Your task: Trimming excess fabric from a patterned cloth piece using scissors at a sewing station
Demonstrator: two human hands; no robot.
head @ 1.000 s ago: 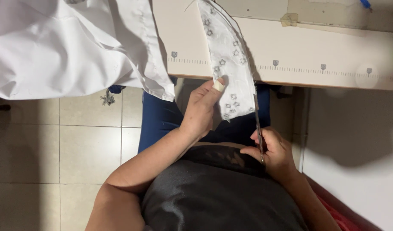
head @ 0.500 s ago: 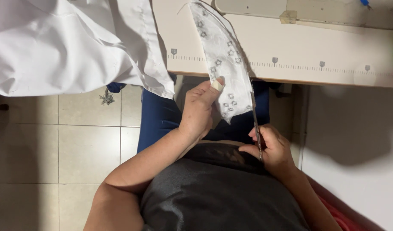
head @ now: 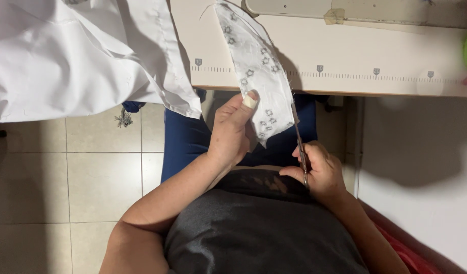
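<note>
Holding a strip of patterned fabric [head: 256, 76] with our left hand [head: 232, 133], we pinch its lower part between thumb and fingers, the thumb tip, wrapped in a pale bandage, pressed onto the cloth. Above this pinch the strip, white with small grey flower shapes, runs up and away onto the pale sewing table [head: 345, 56]; below and to the right of the pinch its pointed end hangs free over our lap.

Our right hand [head: 318, 170] is closed around the handles of a pair of scissors [head: 300, 149]. The thin blades rise from that fist toward the right edge of the strip, just beside the left thumb's hold; we cannot tell whether the blades are parted or whether they touch the cloth.

Left of the pinch, a large white cloth [head: 76, 56] drapes off the table edge over the tiled floor [head: 91, 172]. Along the table's near edge above both hands runs a printed measuring scale. Under the hands lie our blue trousers [head: 185, 137] and dark grey top [head: 253, 228].
</note>
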